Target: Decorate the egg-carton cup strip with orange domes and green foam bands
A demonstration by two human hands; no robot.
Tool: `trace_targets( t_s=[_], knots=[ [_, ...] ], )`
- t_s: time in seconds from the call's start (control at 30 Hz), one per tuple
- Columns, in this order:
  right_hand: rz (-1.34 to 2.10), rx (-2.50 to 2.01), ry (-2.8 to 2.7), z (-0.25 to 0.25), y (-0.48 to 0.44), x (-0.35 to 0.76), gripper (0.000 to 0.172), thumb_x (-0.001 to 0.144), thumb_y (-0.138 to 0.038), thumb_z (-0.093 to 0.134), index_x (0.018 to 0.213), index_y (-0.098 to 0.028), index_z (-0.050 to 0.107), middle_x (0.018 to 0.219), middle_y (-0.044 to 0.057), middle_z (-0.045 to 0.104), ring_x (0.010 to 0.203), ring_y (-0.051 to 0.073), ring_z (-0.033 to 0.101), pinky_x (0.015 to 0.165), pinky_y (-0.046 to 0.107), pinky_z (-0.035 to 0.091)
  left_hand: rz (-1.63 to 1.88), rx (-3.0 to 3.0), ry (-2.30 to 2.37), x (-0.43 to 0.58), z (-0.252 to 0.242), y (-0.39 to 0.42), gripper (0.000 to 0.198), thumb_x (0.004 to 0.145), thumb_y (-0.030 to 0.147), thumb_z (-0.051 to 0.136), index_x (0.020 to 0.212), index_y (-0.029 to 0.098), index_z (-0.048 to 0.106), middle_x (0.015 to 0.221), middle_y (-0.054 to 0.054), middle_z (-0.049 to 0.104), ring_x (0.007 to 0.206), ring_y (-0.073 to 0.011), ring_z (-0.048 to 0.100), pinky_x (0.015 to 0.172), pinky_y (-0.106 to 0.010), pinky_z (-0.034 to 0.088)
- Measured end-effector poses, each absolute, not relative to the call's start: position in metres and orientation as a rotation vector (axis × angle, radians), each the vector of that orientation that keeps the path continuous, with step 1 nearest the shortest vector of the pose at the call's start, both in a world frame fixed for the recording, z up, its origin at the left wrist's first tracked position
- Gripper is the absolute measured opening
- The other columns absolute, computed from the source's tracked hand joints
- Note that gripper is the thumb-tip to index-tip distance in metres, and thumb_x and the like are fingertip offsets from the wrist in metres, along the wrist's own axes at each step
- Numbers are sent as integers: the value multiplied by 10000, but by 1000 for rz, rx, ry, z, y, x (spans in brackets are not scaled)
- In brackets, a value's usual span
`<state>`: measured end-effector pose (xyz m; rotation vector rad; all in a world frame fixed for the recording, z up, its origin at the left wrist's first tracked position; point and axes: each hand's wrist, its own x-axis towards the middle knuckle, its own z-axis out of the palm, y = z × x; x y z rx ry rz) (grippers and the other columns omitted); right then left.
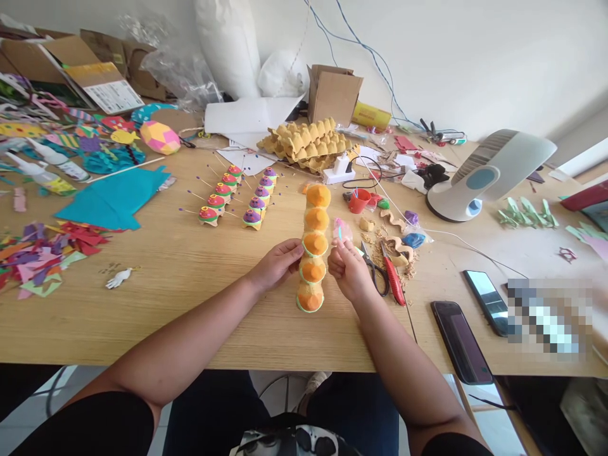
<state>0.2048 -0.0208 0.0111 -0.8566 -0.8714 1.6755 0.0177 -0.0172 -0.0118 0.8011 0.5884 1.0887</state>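
An egg-carton strip (315, 246), its row of cups capped with orange and some rimmed in pale green, is held upright in front of me. My left hand (285, 261) grips its left edge between thumb and fingers. Close to its right side, my right hand (350, 269) is closed in a pinch; a small light-blue tip shows above the fingers, too small to name. Farther back to the left stand two decorated egg-carton strips, one red and green (221, 195), the other purple and yellow (260, 197), both with pins sticking out.
Scissors (377, 271) and a red utility knife (393, 275) lie right of my right hand, near carton scraps. Behind are a red cup (360, 201) and stacked egg trays (308, 142). A white fan (489, 177) and phones (462, 342) are rightward; paper scraps (47, 253) lie left.
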Motion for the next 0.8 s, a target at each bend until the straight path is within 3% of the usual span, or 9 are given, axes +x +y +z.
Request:
trace_targets(
  t_s=[0.2, 0.43, 0.8],
  knots=[
    [1955, -760, -739, 11, -26, 201, 551, 740, -500, 844, 719, -225, 367, 548, -116, 247, 481, 51, 100, 432, 194, 97, 1044, 844, 568, 18, -19, -16, 320, 802, 462, 825, 908, 167, 759, 821, -33, 696, 734, -126, 626, 686, -241, 503],
    [1931, -739, -638, 10, -29, 197, 548, 739, -440, 865, 752, -235, 357, 552, -124, 223, 490, 60, 78, 420, 186, 98, 1062, 877, 567, 18, -18, -17, 340, 816, 478, 807, 937, 162, 771, 843, -45, 692, 769, -138, 623, 704, -254, 496],
    [1906, -756, -643, 9, -31, 194, 550, 737, -444, 868, 760, -235, 359, 546, -129, 226, 480, 56, 75, 407, 172, 109, 1073, 832, 649, 21, -18, -17, 341, 751, 473, 858, 820, 158, 748, 750, -22, 667, 674, -120, 579, 646, -243, 454]
  ],
)
